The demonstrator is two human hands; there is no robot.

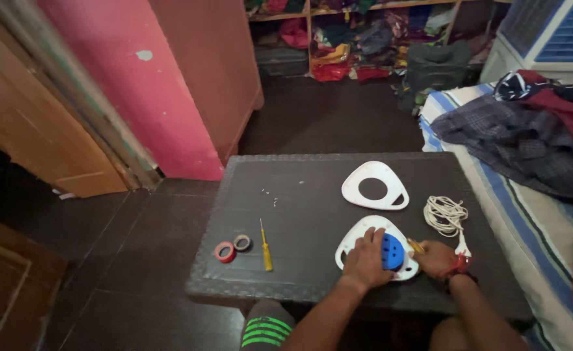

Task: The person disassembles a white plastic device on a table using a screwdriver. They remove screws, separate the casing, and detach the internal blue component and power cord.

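Head view: left hand (366,258) lies flat, fingers spread, pressing on a white rounded-triangle plate (359,235) w/ a blue disc (392,252) set in it; disc has small holes. Right hand (436,258) is curled around a yellow-handled tool (416,246), tip pointing at the disc's right edge; red band on that wrist. Plate sits near the front right of the surface (299,214), which is dark, textured, low & rectangular.

A 2nd white plate (354,188) w/ a big round cutout lies just behind the first, apart from it. Coil of white cord (443,214) is to the right, near the right hand. Left of the plates: yellow screwdriver (265,247), then 2 tape rolls, red (224,252) & grey (242,242), touching. A few small screws (270,195) lie further back.

Room: dark tiled floor, pink wall (137,84), wooden door on the left, shelves of coloured cloth (364,39) at the back, striped bed (527,214) w/ clothes on the right.
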